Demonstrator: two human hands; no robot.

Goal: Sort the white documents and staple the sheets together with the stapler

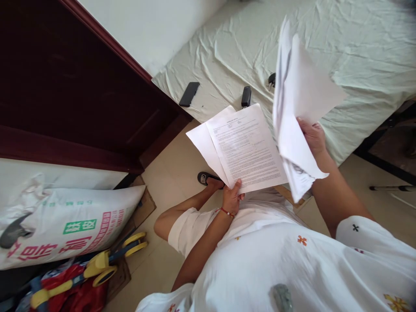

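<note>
My left hand [232,198] pinches the lower edge of two printed sheets [242,147], held flat above my lap with the text facing up. My right hand [313,135] grips a thicker bundle of white papers [294,104] that stands nearly upright, its pages fanned and partly blurred. The bundle sits just right of the printed sheets and overlaps their right edge. A red bracelet circles my left wrist. Both hands hover in front of a bed.
A bed with a wrinkled pale sheet [357,47] holds a black phone [189,94], a small black device [246,96] and keys [271,79]. A dark wooden door [65,86] stands left. A printed sack [71,223] and a yellow toy [107,262] lie lower left.
</note>
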